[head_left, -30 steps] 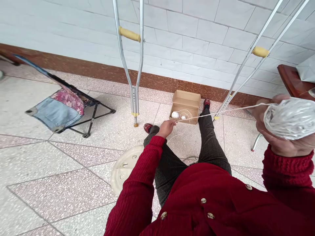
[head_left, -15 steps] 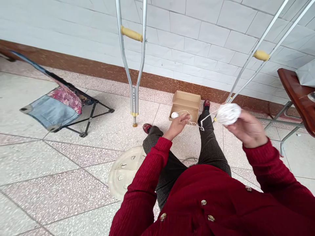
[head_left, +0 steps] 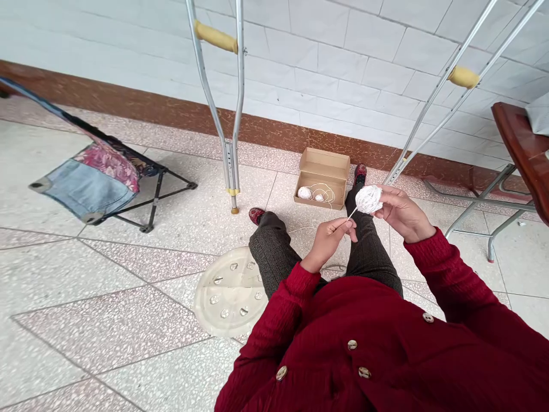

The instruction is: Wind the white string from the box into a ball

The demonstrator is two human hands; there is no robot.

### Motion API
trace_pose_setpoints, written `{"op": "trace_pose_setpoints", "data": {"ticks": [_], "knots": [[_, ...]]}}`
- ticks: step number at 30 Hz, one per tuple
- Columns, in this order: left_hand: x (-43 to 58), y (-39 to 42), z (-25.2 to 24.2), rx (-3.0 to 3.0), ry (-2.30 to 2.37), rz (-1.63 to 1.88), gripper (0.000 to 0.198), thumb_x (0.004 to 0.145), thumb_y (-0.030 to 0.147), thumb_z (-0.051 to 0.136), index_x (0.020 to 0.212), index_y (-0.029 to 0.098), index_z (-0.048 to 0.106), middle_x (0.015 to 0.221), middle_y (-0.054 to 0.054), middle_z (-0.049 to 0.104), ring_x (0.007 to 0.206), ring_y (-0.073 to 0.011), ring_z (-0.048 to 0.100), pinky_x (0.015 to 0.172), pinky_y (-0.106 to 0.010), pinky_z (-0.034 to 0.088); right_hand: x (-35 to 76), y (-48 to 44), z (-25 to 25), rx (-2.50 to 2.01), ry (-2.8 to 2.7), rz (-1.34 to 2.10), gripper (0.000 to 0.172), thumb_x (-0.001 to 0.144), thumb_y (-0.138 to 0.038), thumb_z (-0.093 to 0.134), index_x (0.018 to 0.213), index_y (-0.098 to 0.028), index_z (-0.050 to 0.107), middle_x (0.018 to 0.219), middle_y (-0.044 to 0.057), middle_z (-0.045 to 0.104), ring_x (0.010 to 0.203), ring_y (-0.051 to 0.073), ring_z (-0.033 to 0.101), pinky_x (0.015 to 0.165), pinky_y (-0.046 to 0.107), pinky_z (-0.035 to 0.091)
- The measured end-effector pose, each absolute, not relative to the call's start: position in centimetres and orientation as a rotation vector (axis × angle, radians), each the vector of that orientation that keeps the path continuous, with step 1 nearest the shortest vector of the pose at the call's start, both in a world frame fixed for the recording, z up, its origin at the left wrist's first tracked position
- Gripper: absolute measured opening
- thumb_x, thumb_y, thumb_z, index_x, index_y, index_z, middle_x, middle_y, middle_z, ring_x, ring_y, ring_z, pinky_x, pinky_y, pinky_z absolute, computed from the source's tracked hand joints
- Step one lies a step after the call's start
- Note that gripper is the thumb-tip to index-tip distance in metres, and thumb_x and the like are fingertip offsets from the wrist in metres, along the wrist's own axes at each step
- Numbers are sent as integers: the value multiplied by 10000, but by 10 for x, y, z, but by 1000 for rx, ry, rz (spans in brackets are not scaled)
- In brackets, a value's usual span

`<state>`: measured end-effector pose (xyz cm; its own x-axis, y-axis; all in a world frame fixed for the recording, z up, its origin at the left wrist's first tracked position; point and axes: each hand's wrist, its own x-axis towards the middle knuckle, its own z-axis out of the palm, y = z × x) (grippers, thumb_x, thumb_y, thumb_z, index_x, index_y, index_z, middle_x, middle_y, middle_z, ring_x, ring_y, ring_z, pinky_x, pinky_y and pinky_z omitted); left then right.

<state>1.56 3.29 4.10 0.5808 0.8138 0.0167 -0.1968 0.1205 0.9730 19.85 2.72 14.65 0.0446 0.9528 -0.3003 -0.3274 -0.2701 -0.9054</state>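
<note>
My right hand (head_left: 403,213) grips a white ball of yarn (head_left: 368,199) in its fingertips, above my right leg. A short taut strand of yarn (head_left: 352,214) runs from the ball down to my left hand (head_left: 329,239), whose thumb and fingers pinch it. On the floor ahead, an open cardboard box (head_left: 323,166) holds a larger white yarn ball (head_left: 304,193) and a smaller white yarn ball (head_left: 319,197), with loose loops of yarn around them. A thin strand also trails over the floor left of my left hand.
Two metal crutches with yellow grips, a left crutch (head_left: 231,154) and a right crutch (head_left: 422,134), lean on the tiled wall. A folding chair (head_left: 92,183) stands at left, a brown table (head_left: 521,154) at right. A round beige plastic stool (head_left: 231,292) is beside my left leg.
My left hand has moved away from in front of the box and closed on the strand near the ball. My right hand has brought the yarn ball left and closer to it.
</note>
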Motion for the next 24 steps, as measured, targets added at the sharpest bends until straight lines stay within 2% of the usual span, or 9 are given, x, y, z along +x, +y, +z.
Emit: {"op": "trace_pose_setpoints", "data": {"ticks": [7,12,16,18,20,22,24], "knots": [[-15,24,31,1364,661,649,392,995,525,440,891,199,630,677,-22,697,755,-191,675,893,-345,482,193,26,123,-1189,-628,1505,214,654,-212,819,859,-168,772,777,24,749,587,95,616,458,178,457],[-30,10,36,1322,619,528,405,990,523,467,830,191,634,641,-32,689,764,-199,696,825,-323,510,209,41,122,-1143,-454,1428,174,670,-167,774,842,-172,746,827,11,763,687,108,656,550,181,537],[-42,0,24,1403,653,454,434,1013,493,415,832,176,649,660,-35,698,825,-207,703,864,-332,519,225,46,123,-1148,-339,1353,135,721,-153,716,852,-183,721,808,6,752,661,103,632,505,170,500],[-44,3,12,1573,780,463,436,1011,469,417,828,170,675,759,-55,732,869,-221,699,910,-367,515,225,42,126,-1128,-378,1342,141,727,-163,711,866,-184,723,833,15,753,687,114,641,528,182,509],[-43,13,4,1772,960,546,360,985,436,478,908,170,709,959,-88,760,985,-255,691,1006,-432,482,218,37,130,-1104,-454,1360,168,707,-175,731,875,-187,732,880,23,759,733,129,657,575,200,531],[-39,26,3,1888,1076,685,300,957,389,541,1098,175,697,1186,-117,721,1150,-282,646,1092,-477,428,209,31,133,-1097,-526,1410,203,678,-187,758,881,-191,743,872,24,758,721,133,653,578,214,527],[-31,39,11,1893,1102,836,374,950,352,562,1280,185,618,1339,-126,647,1260,-273,588,1123,-471,414,199,27,133,-1107,-562,1452,232,652,-198,774,884,-194,754,823,18,748,671,127,631,554,221,504]]}}
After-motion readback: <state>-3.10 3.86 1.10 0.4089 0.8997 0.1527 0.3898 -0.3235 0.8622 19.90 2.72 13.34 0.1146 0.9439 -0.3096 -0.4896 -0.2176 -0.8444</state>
